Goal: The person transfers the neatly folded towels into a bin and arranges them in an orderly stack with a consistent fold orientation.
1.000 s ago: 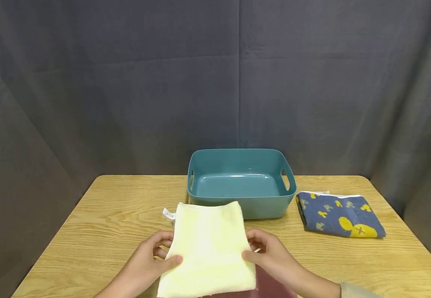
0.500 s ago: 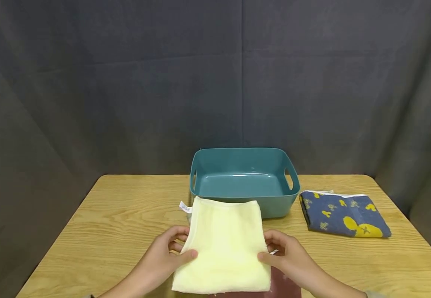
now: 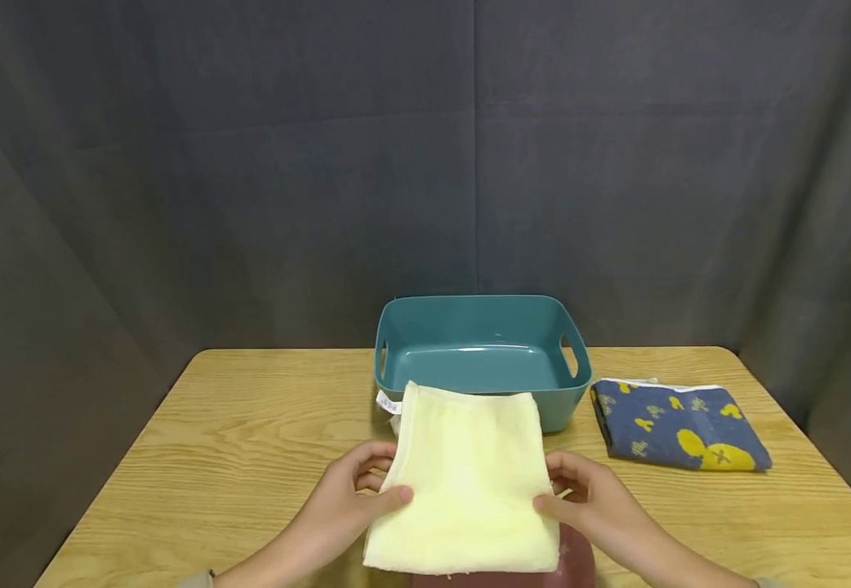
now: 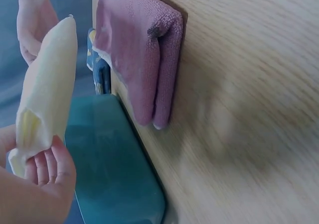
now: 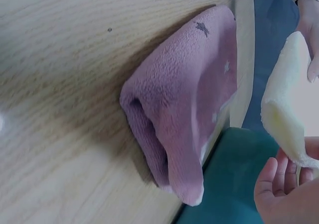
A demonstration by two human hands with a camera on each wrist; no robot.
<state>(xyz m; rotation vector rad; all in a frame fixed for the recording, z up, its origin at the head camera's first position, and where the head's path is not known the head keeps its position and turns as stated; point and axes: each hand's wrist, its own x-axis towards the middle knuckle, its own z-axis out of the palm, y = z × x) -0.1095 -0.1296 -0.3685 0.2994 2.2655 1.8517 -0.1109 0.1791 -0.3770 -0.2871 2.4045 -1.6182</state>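
A folded pale yellow towel is held up off the table between both hands. The left hand pinches its left edge, thumb on the front and fingers behind. At the right edge the right hand does the same. A small white tag sticks out from the towel's upper left. Both wrist views show the towel's layers bulging apart at the fold. Below it on the table lies a folded pink towel, mostly covered by the yellow one in the head view.
A teal bin with handle holes stands behind the yellow towel, nothing seen inside it. To its right lies a folded blue towel with yellow figures. Grey cloth hangs behind the wooden table.
Both hands have carried the yellow towel to the right and slightly farther forward, so it now hangs over the pink towel and overlaps the bin's front. The grip looks the same.
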